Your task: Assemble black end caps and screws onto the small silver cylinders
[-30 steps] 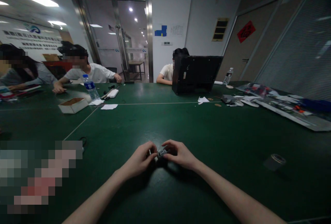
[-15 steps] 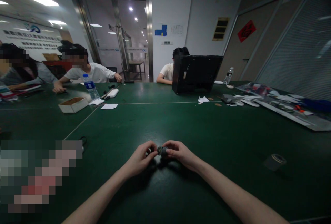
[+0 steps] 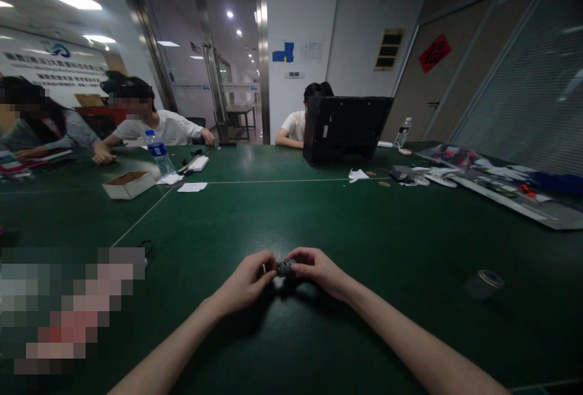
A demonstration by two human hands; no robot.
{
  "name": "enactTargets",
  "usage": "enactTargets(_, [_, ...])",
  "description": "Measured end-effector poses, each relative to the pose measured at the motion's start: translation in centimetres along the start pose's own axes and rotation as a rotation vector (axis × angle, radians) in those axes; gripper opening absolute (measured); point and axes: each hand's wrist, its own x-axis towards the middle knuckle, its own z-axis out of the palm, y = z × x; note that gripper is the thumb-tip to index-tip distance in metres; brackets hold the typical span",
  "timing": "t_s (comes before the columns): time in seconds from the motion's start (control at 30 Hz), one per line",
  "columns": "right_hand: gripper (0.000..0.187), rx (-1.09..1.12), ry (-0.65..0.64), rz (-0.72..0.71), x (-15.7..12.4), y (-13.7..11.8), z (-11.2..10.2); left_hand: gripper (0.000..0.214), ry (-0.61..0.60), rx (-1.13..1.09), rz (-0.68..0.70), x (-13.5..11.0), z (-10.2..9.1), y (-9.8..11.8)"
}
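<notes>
My right hand (image 3: pixel 316 270) pinches a small dark grey metal cylinder (image 3: pixel 285 268), which looks like a small electric motor, between thumb and fingers at its right side. Closed thumb to fingertips, my left hand (image 3: pixel 251 274) meets the cylinder's left end. Fine detail at that end is too small and dark to make out. Both hands are held low over the green table (image 3: pixel 291 216), with shadows beneath them.
A dark roll-like cylinder (image 3: pixel 485 284) stands at right. Farther off are an open box (image 3: pixel 130 185), a water bottle (image 3: pixel 158 155), paper scraps (image 3: pixel 192 187), a black monitor-like case (image 3: pixel 348 130) and a cluttered board (image 3: pixel 505 191). Several people sit around the table; a blurred-out area covers the lower left.
My left fingertips have shifted slightly at the cylinder's end, and the cylinder has tilted or turned a little. My right hand stays nearly still.
</notes>
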Motion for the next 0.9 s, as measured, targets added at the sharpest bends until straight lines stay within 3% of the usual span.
enactTargets(0.63, [0.041, -0.081, -0.024, 0.003, -0.07, -0.23, -0.15, 0.013, -0.106, -0.137, -0.130, 0.29, -0.68, 0.20])
enactTargets(0.9, [0.038, -0.099, -0.013, 0.000, -0.09, -0.29, -0.02, 0.014, -0.114, -0.186, -0.122, 0.29, -0.61, -0.32])
